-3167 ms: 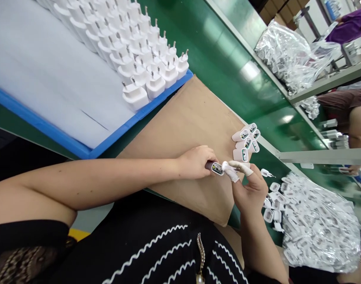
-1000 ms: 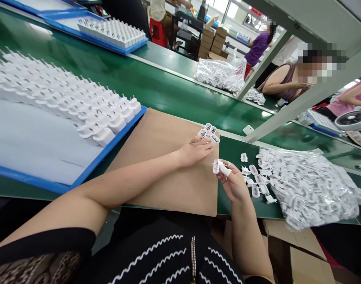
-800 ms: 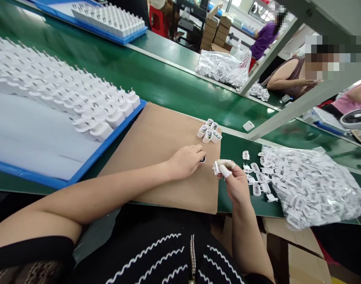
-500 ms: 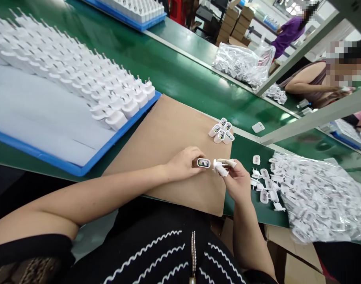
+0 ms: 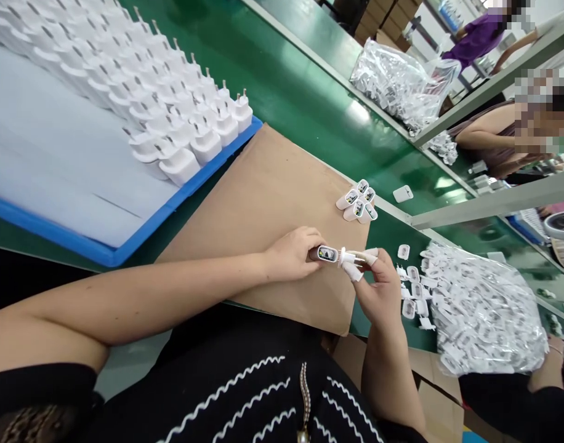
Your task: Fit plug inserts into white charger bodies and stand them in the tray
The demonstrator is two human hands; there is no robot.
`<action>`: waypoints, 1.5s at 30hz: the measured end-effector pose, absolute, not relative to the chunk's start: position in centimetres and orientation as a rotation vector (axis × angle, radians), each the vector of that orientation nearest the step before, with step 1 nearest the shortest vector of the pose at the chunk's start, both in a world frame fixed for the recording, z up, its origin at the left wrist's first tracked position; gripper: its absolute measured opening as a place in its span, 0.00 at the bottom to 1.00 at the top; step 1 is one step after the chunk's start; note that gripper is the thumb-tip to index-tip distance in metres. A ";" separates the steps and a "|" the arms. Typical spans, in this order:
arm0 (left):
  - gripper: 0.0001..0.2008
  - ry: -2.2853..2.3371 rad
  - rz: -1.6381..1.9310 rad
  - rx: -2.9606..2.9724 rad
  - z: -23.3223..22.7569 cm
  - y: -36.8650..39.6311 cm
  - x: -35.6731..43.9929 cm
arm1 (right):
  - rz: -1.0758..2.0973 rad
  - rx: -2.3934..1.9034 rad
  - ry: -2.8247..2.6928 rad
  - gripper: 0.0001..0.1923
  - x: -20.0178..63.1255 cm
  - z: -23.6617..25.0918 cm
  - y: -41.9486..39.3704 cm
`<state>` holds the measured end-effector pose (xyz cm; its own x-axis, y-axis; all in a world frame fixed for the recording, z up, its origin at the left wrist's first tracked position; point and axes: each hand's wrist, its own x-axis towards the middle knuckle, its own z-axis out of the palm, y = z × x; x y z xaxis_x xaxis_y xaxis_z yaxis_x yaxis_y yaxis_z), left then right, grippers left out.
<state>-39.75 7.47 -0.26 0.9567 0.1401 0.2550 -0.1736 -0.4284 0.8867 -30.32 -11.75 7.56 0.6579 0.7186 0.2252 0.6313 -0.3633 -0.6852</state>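
Observation:
Between the fingers and thumb of my left hand (image 5: 294,253) is a white charger housing (image 5: 328,253), its open end with the circuit parts facing right. My right hand (image 5: 378,280), with white covers on the fingertips, pinches a white plug cap (image 5: 343,258) by its pin side. The cap sits right beside the housing's open end; whether they touch I cannot tell. Both hands are over a brown cardboard sheet (image 5: 282,191). Several open charger housings (image 5: 357,202) stand in a cluster at its far right corner.
A blue-edged tray (image 5: 120,251) at left carries rows of plug-topped chargers (image 5: 180,165). Loose plug caps (image 5: 414,289) and a clear bag of caps (image 5: 489,311) lie at right. One white housing (image 5: 402,194) lies near a metal frame post (image 5: 485,206). A co-worker's arm (image 5: 547,363) is beyond the bag.
My right hand has kept the plug cap close to the housing's open end, and the gap between them is smaller. The view has shifted, and a co-worker's arm has appeared at the right.

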 end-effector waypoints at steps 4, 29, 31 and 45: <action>0.07 -0.031 0.323 1.967 -0.1 7.7 -39.7 | -0.147 -2.254 -1.414 0.13 -30.7 8.1 -10.8; 0.02 -0.008 0.270 1.953 0.0 8.2 -39.5 | -0.124 -2.344 -1.720 0.14 -29.9 7.5 -8.4; 0.03 -0.007 0.269 1.951 0.0 8.1 -39.5 | -0.124 -2.369 -1.706 0.14 -29.7 7.3 -8.5; 0.08 0.150 0.572 2.069 4.7 10.1 -44.1 | -0.125 -2.175 -1.105 0.31 -26.1 4.6 -12.8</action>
